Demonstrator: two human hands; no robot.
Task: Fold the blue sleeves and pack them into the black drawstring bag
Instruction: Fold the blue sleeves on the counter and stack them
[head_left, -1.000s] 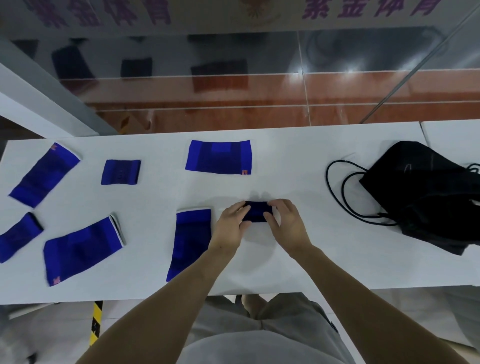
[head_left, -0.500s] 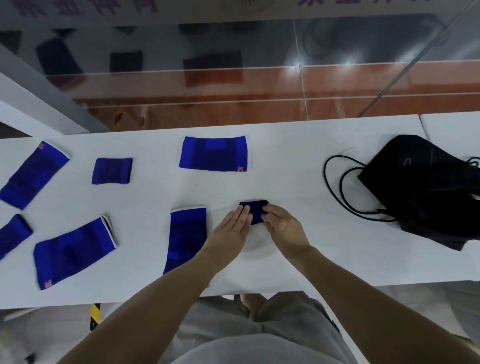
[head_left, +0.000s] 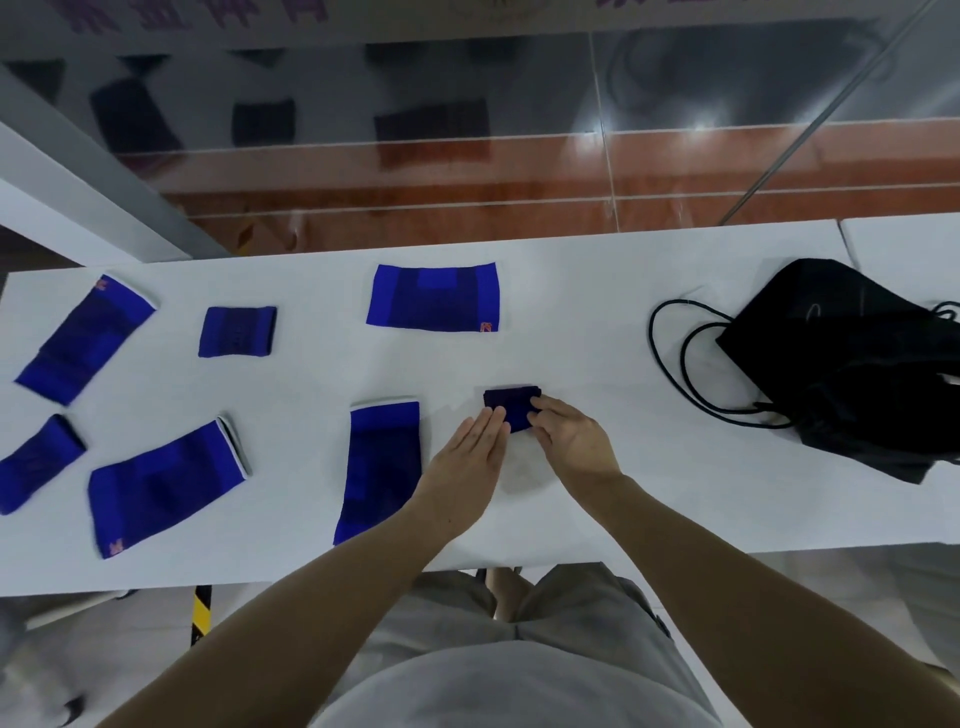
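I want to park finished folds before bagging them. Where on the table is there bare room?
The widest bare patch lies between the right hand and the black drawstring bag, up to its cord loops. A smaller one lies between the far flat sleeve and the folded sleeve. The table's left half is crowded with sleeves.

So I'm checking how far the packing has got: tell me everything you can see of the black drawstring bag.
The black drawstring bag, of soft dark fabric, lies slumped and creased on the white table at its right end. Thin black cords spill from it in loops toward the left, resting on the tabletop. Whether its mouth is open, or anything is inside, cannot be told. Neither of the hands touches it, and no blue sleeve lies against it.
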